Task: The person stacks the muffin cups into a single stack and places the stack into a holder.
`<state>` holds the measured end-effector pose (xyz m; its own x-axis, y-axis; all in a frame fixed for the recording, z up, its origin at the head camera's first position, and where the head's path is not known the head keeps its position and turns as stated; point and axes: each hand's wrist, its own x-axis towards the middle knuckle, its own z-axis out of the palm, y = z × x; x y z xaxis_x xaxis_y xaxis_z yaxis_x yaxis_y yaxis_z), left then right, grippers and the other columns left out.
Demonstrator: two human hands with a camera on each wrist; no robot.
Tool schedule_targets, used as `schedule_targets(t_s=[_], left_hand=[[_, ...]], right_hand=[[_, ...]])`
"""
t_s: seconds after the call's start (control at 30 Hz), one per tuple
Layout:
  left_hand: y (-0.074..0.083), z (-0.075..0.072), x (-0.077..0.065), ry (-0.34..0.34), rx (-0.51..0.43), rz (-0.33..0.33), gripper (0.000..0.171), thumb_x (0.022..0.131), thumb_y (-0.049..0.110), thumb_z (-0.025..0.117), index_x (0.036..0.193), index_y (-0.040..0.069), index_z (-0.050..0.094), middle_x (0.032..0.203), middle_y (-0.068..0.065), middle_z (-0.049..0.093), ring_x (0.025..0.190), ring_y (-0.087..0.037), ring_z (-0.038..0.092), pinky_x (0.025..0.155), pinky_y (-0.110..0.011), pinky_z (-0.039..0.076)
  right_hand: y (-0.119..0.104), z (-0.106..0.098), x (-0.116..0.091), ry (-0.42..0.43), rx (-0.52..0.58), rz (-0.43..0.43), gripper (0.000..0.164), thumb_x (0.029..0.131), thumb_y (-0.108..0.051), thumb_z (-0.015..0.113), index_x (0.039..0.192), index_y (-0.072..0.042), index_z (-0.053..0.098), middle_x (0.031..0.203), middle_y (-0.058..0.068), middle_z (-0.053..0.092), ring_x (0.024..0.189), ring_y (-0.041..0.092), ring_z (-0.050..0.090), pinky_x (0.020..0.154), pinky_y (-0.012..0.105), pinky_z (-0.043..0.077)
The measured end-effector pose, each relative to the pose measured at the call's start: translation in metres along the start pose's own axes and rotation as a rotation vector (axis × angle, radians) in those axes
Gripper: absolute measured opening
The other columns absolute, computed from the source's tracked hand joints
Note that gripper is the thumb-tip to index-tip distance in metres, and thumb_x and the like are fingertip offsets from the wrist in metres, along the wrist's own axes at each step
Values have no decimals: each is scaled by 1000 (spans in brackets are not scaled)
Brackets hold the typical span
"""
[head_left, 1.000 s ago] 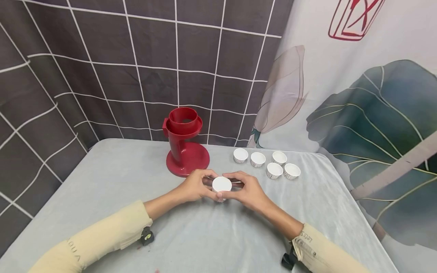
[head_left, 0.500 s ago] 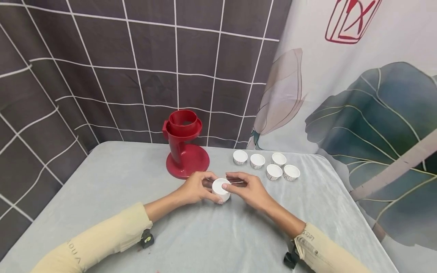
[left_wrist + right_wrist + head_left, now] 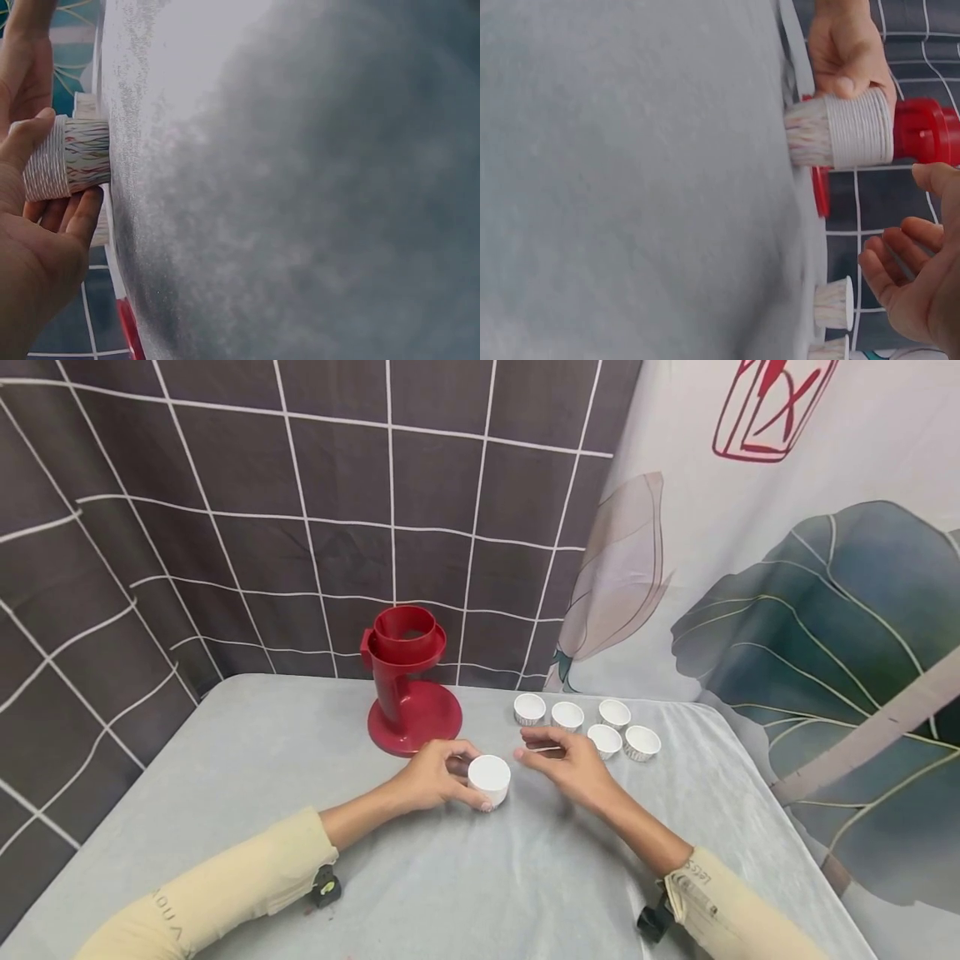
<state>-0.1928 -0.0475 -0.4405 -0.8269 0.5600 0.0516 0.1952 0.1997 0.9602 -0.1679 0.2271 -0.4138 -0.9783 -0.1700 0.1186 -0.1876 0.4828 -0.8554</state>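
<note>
My left hand [image 3: 435, 777] grips a nested stack of white paper baking cups [image 3: 489, 777] upright at the middle of the table. The thumb is on the near side and the fingers are on the far side. In the left wrist view, the stack [image 3: 67, 157] shows several tight rims above a streaky coloured wall, and its base is at the tablecloth. My right hand [image 3: 573, 764] is apart from the stack, to its right, with fingers loosely bent and nothing in them. Just beyond it stand several single baking cups [image 3: 567, 717], spaced out.
A red plastic stand [image 3: 408, 714] with a round base and a ring-shaped top is behind my left hand, near the back edge. Pale cloth covers the table [image 3: 300, 727]. A dark checked curtain [image 3: 337, 468] and a leaf-patterned one [image 3: 817, 585] hang behind.
My right hand has let go of the stack and moved right and away, toward the single cups. My left hand still holds the stack in nearly the same place.
</note>
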Motion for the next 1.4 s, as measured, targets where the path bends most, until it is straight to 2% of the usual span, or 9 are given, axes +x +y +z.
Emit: schedule_targets(t_s=[0.23,0.37,0.47,0.57,0.7,0.83,1.0,1.23,1.4], left_hand=[[0,0,0,7,9,-15,47,79,9,103,120,7,81,117,-7,82,102,-17,83,98,-33,69],[-2,0,-1,10,15,-30,47,79,10,103,121,8,81,117,-8,82,103,-18,83,98,-33,69],[-3,0,-2,12,6,-34,46,79,10,103,119,6,80,115,-9,82,100,-17,83,98,-32,69],[-4,1,-1,10,0,-38,46,79,9,103,119,6,80,114,-8,82,99,-17,82,97,-31,69],[-4,0,-1,7,-8,-39,46,79,9,103,119,6,80,115,-9,82,99,-16,82,96,-30,68],[-4,0,-1,8,-12,-38,47,79,8,103,120,5,80,115,-9,82,99,-17,83,96,-29,68],[-4,-1,-1,10,-13,-26,47,79,8,103,120,5,80,114,-9,82,99,-17,83,95,-30,69],[0,0,-1,7,-11,-16,48,78,6,103,120,3,80,114,-10,81,98,-17,82,95,-31,69],[1,0,0,3,-12,-8,47,78,5,103,119,3,80,113,-10,81,96,-17,82,95,-32,69]], right_hand=[[4,-14,-1,58,-69,14,46,101,-31,85,138,-4,78,139,18,80,118,29,82,96,20,62],[9,-19,-2,90,-94,21,45,101,-29,84,138,-4,78,137,19,81,118,31,82,96,21,63],[12,-24,-3,112,-112,25,44,103,-29,83,139,-3,78,136,19,81,121,34,81,100,27,64],[15,-30,-5,136,-150,41,44,103,-32,82,139,-6,78,137,15,81,126,35,79,104,33,63],[19,-38,-5,163,-199,43,44,103,-35,81,138,-7,79,138,12,82,128,38,78,103,36,63],[22,-45,-5,186,-226,35,44,103,-34,80,138,-6,79,138,15,81,129,40,77,106,48,63],[27,-52,-5,208,-292,30,45,103,-34,79,138,-6,79,142,19,78,135,42,72,115,60,56],[34,-63,-4,236,-351,20,45,104,-35,80,138,-5,79,146,24,75,139,48,68,118,64,52],[38,-71,-3,247,-358,35,47,104,-33,80,140,-3,77,148,25,73,145,47,65,122,63,50]])
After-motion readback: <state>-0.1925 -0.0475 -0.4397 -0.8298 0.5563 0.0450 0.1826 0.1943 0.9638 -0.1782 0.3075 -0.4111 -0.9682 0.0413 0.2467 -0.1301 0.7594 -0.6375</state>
